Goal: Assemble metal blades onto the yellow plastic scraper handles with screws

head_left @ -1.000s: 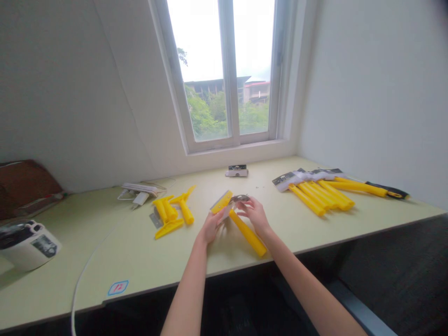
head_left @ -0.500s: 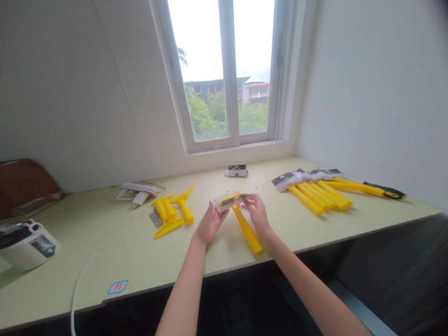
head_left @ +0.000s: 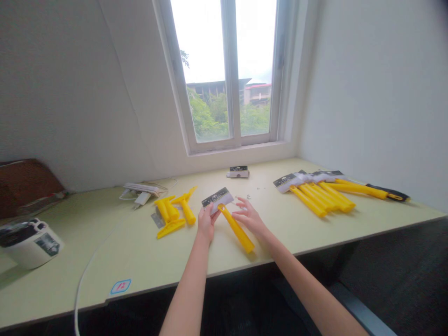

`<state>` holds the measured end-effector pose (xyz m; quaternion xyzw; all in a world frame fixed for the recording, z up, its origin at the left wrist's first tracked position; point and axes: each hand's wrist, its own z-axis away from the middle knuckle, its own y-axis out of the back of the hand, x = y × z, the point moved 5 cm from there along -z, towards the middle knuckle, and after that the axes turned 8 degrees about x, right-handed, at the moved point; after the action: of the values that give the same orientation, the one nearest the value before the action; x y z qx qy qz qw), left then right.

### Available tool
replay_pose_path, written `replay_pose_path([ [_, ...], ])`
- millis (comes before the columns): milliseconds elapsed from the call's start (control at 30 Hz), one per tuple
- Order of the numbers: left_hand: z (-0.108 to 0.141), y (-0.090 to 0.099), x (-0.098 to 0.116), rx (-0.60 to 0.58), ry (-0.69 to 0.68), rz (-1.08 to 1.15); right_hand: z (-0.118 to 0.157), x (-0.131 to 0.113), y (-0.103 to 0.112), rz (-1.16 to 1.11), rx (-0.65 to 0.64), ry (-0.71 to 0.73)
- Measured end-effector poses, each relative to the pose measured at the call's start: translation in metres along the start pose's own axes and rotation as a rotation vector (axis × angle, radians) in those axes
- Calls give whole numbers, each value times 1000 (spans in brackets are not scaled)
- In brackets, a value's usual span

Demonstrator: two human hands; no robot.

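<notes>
A yellow-handled scraper (head_left: 238,231) is in front of me, its head covered by a black-and-white card sleeve (head_left: 218,199). My left hand (head_left: 206,223) grips the card's left side, with the thumb near the top of the handle. The handle slants down to the right, towards the table's front edge. My right hand (head_left: 250,218) is just right of the handle, fingers apart and holding nothing; whether a fingertip touches the handle I cannot tell. Left of my hands lie several yellow T-shaped scrapers (head_left: 170,227) without cards.
On the right, several carded yellow scrapers (head_left: 320,198) lie side by side, beside a long yellow-and-black handle (head_left: 371,190). A folded card (head_left: 238,171) stands under the window. A power strip (head_left: 142,189), a white cup-like container (head_left: 33,245) and a white cable (head_left: 82,280) occupy the left.
The carded head has turned so the printed face shows towards me. My right hand has let go of the card's right end and its fingers have spread.
</notes>
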<state>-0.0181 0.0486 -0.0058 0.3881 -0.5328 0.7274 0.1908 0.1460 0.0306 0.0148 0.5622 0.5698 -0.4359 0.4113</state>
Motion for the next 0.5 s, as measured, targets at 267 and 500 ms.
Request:
replay_pose_path([
  [267,6,-6,-2,-94,32,-137,16,-4,-19,-182,-315,-95],
  [500,13,-14,-1,-245,2,-238,12,-2,-12,-196,-260,-101],
])
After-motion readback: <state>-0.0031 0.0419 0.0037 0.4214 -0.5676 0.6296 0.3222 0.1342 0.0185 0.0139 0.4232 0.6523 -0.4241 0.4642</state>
